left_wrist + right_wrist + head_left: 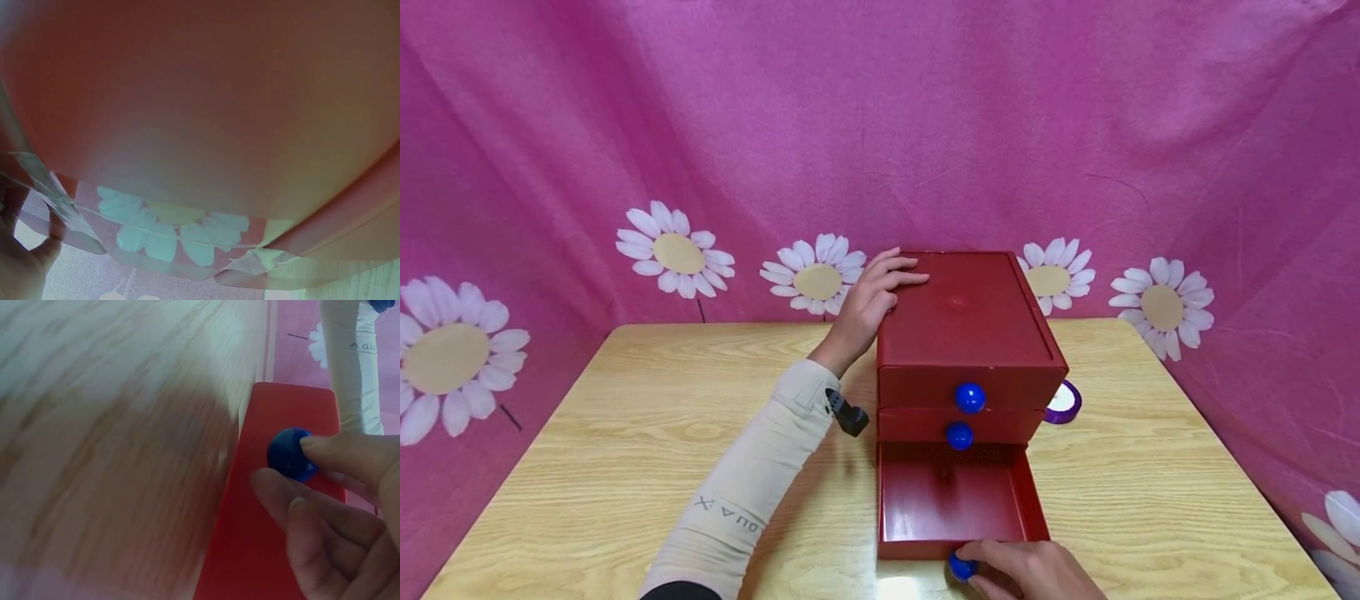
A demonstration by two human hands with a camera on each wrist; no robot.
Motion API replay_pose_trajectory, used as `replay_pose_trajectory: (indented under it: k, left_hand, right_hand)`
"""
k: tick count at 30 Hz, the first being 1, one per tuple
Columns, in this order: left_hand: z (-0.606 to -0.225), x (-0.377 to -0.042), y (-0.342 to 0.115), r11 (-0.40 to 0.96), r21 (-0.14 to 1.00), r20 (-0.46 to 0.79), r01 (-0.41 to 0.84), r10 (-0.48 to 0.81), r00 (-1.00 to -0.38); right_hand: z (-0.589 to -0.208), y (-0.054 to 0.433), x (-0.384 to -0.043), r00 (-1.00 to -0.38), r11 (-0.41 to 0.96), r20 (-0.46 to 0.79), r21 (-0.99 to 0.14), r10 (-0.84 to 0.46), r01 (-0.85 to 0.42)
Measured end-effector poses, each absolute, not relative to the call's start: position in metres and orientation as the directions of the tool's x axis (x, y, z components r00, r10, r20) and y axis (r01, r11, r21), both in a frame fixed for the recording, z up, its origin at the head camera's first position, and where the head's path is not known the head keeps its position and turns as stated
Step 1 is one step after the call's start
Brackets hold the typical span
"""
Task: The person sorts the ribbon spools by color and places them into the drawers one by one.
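A red drawer cabinet point(962, 317) with blue ball knobs stands on the table. Its bottom drawer point(951, 500) is pulled out and nothing lies on the visible part of its floor. At that drawer's front, my right hand point(1033, 571) pinches the blue knob point(290, 454) between thumb and fingers. My left hand point(872, 304) rests on the cabinet's top left edge, its fingers extended over the top. Both upper drawers, with their knobs point(970, 397), are pushed in. In the left wrist view, the cabinet's blurred red side fills most of the picture.
Right of the cabinet, partly behind it, lies a purple roll with a white centre point(1063, 402). A pink cloth with daisies point(880, 125) hangs behind the wood-grain table point(1150, 467). A small black camera point(847, 412) is strapped on the left wrist.
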State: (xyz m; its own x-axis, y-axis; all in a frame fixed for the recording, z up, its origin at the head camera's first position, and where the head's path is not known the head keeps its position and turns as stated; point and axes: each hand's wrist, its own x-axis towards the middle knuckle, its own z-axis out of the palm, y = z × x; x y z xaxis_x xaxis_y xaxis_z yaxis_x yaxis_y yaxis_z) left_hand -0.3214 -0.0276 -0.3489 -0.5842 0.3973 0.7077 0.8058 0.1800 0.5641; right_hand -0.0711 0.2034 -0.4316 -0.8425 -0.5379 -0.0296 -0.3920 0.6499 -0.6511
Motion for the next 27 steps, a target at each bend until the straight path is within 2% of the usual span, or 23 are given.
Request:
replay_pose_trajectory:
  k: [7,14,19,24,27]
  left_hand:
    - [-0.350,-0.321,-0.029,0.193,0.562,0.706,0.804,0.393,-0.589]
    - [-0.351,-0.320,-0.029,0.182,0.574,0.704,0.798,0.389,-0.594]
    - [-0.349,-0.320,-0.028,0.187,0.595,0.686,0.782,0.389,-0.615]
    - [-0.348,-0.319,-0.027,0.191,0.597,0.684,0.779,0.385,-0.619]
    - [-0.347,-0.319,-0.027,0.195,0.595,0.684,0.780,0.386,-0.619]
  right_hand:
    - [-0.430,0.205,-0.069,-0.835,0.673,-0.025,-0.606,-0.549,-0.424]
    - [-0.424,0.211,-0.067,-0.856,0.642,-0.031,-0.675,-0.516,-0.363]
    - [-0.414,0.216,-0.067,-0.881,0.682,0.047,-0.615,-0.471,-0.397]
    - [-0.404,0.222,-0.073,-0.923,0.750,0.088,-0.558,-0.373,-0.356]
    - [-0.402,0.231,-0.079,-0.923,0.765,0.193,-0.516,-0.334,-0.385]
